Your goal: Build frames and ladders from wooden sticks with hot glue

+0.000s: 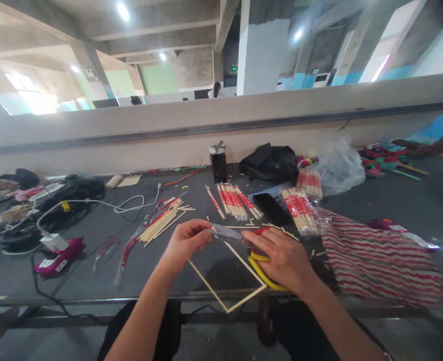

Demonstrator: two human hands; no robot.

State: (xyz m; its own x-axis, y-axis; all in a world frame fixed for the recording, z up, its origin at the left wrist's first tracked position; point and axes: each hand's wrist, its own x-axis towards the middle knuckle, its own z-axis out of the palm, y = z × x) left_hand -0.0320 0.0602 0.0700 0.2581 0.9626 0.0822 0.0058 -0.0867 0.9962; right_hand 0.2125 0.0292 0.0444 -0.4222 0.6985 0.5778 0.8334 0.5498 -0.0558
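My right hand (281,258) is closed around scissors with yellow and red handles (257,260). Their pale grey blades (227,231) point left towards my other hand. The fingers of my left hand (186,243) are pinched together by the blade tips; whatever small thing they hold is too hard to make out. Below both hands, thin wooden sticks form a square frame (246,298), one corner reaching over the table's front edge. Loose sticks (163,220) lie in a pile beyond my left hand. Red-wrapped chopsticks (234,200) lie farther back in the middle.
A black phone (270,209) lies beside a bundle of wrapped chopsticks (300,210). Striped cloth (379,255) covers the right side. At the back stand a cup (218,165) and a black bag (268,161). On the left, a purple power strip (59,258) holds a white charger and cable.
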